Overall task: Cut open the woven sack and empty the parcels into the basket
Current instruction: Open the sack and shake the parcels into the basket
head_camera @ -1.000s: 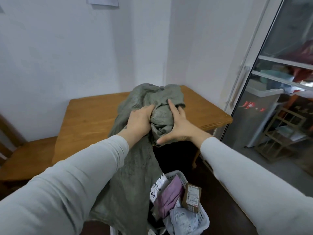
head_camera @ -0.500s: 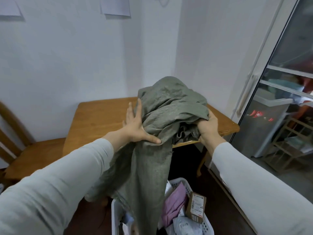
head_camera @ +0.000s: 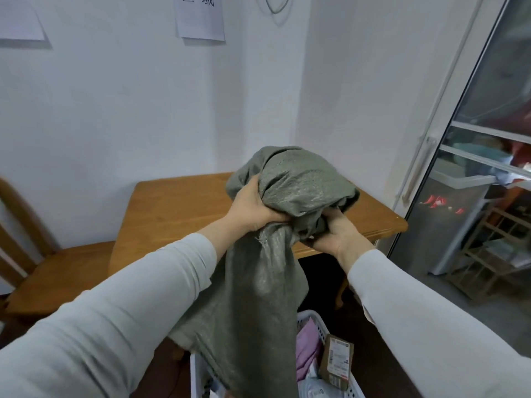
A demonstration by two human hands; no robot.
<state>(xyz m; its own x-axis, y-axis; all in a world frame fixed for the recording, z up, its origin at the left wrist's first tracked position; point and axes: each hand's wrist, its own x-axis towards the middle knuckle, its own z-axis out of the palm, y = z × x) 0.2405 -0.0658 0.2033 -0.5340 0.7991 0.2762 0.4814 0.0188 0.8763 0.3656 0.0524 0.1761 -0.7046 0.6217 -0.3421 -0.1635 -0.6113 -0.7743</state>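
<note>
A grey-green woven sack (head_camera: 298, 185) is bunched up in front of me above the table edge, its loose end (head_camera: 258, 311) hanging down over the basket. My left hand (head_camera: 253, 208) grips the bunch from the left side. My right hand (head_camera: 336, 234) holds it from below on the right, palm up. The white plastic basket (head_camera: 352, 393) stands on the floor under the sack and holds parcels: a pink bag (head_camera: 306, 351), a brown carton with a label (head_camera: 334, 361) and pale mailers. Most of the basket is hidden by the sack.
A wooden table (head_camera: 172, 208) stands against the white wall ahead. A wooden chair (head_camera: 54, 271) is at its left. A glass sliding door (head_camera: 474, 168) with a white frame fills the right side. Paper sheets (head_camera: 201, 18) hang on the wall. The floor is dark.
My left hand went from flat against the sack to gripping it. My right hand shifted under the bunch. The sack is gathered tighter, and the view has tilted up.
</note>
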